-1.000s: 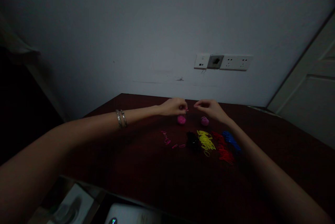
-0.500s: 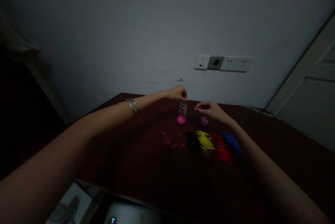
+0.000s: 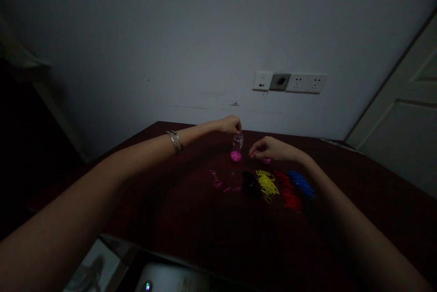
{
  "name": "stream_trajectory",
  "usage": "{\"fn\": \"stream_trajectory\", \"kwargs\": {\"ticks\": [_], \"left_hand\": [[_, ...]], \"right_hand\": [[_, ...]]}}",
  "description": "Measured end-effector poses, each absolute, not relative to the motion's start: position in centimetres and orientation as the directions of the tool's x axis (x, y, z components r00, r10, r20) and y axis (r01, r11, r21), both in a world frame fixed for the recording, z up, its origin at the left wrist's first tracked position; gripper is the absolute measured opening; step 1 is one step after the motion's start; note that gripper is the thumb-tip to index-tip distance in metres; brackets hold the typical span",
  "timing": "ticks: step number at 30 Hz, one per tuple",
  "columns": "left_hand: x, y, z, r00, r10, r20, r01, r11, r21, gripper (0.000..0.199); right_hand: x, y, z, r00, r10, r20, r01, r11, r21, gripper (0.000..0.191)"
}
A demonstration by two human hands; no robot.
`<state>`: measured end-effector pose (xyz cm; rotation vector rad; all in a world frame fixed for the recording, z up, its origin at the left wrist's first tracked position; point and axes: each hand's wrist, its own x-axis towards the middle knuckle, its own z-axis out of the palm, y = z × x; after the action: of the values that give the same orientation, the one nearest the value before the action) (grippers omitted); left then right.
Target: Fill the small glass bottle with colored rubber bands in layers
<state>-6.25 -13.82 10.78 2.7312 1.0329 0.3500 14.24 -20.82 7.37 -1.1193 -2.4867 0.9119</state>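
A clear glass jar (image 3: 238, 142) stands upright on the dark red table, with pink bands (image 3: 235, 156) at its bottom. Over its mouth is my left hand (image 3: 232, 125), fingers pressed together; anything between them is too small to make out. To the right of the jar, my right hand (image 3: 269, 148) is closed in a pinch, its contents unclear. It partly covers a round pink object (image 3: 266, 161). Loose pink bands (image 3: 217, 183) lie in front of the jar. Beside them are piles of black (image 3: 251, 183), yellow (image 3: 267, 182), red (image 3: 291, 196) and blue bands (image 3: 302, 183).
The table (image 3: 191, 219) meets a pale wall with a row of sockets (image 3: 305, 83). A white door (image 3: 409, 114) is at the right. Below the table's front edge, a white device (image 3: 174, 279) with a small light shows.
My left hand has come down to the jar's mouth. My right hand has moved slightly left and down, its fingers now closer together and covering more of the round pink object.
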Motion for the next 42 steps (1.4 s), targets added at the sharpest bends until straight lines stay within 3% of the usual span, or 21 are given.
{"fn": "stream_trajectory", "kwargs": {"ticks": [4, 8, 12, 15, 19, 23, 27, 31, 36, 42], "left_hand": [[-6.4, -13.8, 11.0, 0.720, 0.673, 0.170, 0.622, -0.734, 0.274, 0.020], [-7.0, -14.3, 11.2, 0.650, 0.696, 0.305, 0.639, -0.718, 0.276, 0.023], [-8.7, -16.3, 10.5, 0.602, 0.698, 0.389, 0.682, -0.702, 0.206, 0.029], [-10.5, -18.5, 9.1, 0.626, 0.684, 0.374, 0.700, -0.704, 0.116, 0.034], [-12.7, -20.9, 6.5, 0.685, 0.722, 0.098, 0.723, -0.690, 0.034, 0.027], [-13.5, -22.1, 4.0, 0.637, 0.751, -0.172, 0.763, -0.647, 0.001, 0.032], [-13.0, -22.4, 2.4, 0.650, 0.731, -0.208, 0.755, -0.652, 0.069, 0.026], [-12.5, -22.3, 1.5, 0.647, 0.738, -0.193, 0.762, -0.618, 0.190, 0.016], [-12.0, -22.5, 0.9, 0.567, 0.804, -0.178, 0.798, -0.485, 0.357, 0.012], [-11.3, -23.8, 0.6, 0.496, 0.828, -0.261, 0.775, -0.288, 0.562, 0.009]], "right_hand": [[14.0, -21.5, 7.9, -0.674, 0.739, -0.005, 0.575, 0.520, -0.631, 0.020], [13.0, -22.7, 7.5, -0.700, 0.714, 0.023, 0.565, 0.573, -0.594, 0.021], [11.2, -23.9, 5.2, -0.769, 0.639, -0.014, 0.562, 0.667, -0.489, 0.020], [10.2, -24.1, 3.5, -0.806, 0.588, -0.065, 0.557, 0.717, -0.418, 0.024], [9.7, -24.1, 2.4, -0.802, 0.587, -0.110, 0.581, 0.724, -0.373, 0.028], [9.2, -24.5, 2.1, -0.808, 0.566, -0.164, 0.586, 0.741, -0.329, 0.028], [8.6, -25.2, 1.9, -0.801, 0.578, -0.158, 0.597, 0.748, -0.290, 0.026], [8.2, -25.6, 1.8, -0.818, 0.558, -0.141, 0.570, 0.749, -0.339, 0.023], [7.5, -25.4, 0.8, -0.875, 0.479, -0.068, 0.456, 0.770, -0.447, 0.023], [6.5, -24.8, 0.0, -0.878, 0.475, 0.053, 0.403, 0.796, -0.452, 0.016]]}}
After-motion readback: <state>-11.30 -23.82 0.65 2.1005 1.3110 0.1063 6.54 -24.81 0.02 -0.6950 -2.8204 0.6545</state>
